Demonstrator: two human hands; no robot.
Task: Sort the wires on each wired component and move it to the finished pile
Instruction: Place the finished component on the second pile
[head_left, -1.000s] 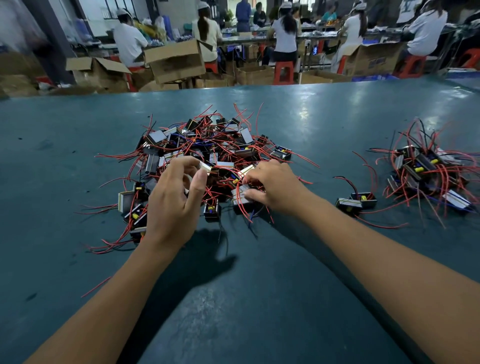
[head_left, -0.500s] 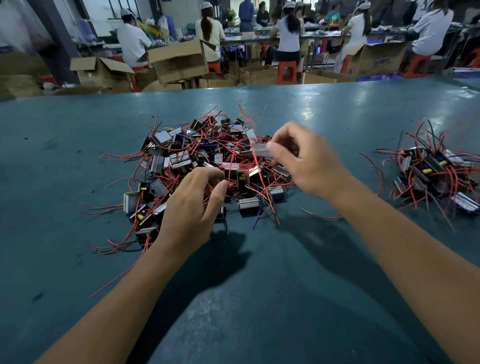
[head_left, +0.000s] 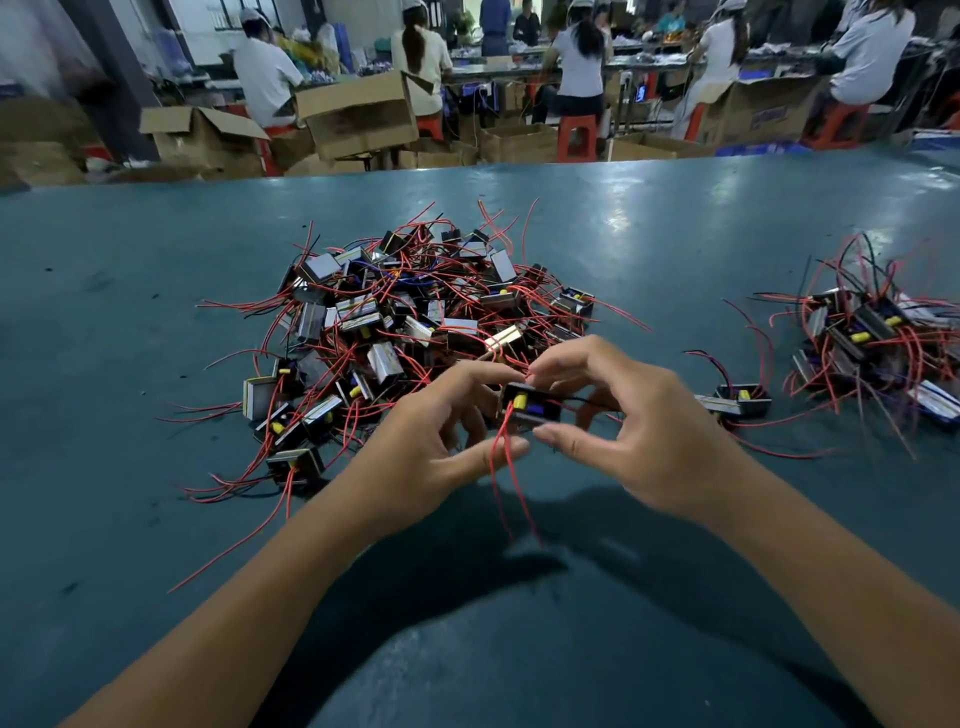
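Both hands pinch one wired component (head_left: 530, 408) just above the green table (head_left: 156, 519), left hand (head_left: 431, 457) and right hand (head_left: 639, 436) at either end, its long axis left-right, red leads (head_left: 506, 488) dangling near. Unsorted heap (head_left: 415, 322) lies beyond; the finished pile (head_left: 878, 338) lies far right, nearer the right hand.

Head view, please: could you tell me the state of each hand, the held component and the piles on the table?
left hand: pinches the component's red wires
right hand: grips the component
component: held above the table between both hands, red wires dangling
large pile: tangled, beyond the hands
smaller pile: far right
lone component: lying beside the smaller pile
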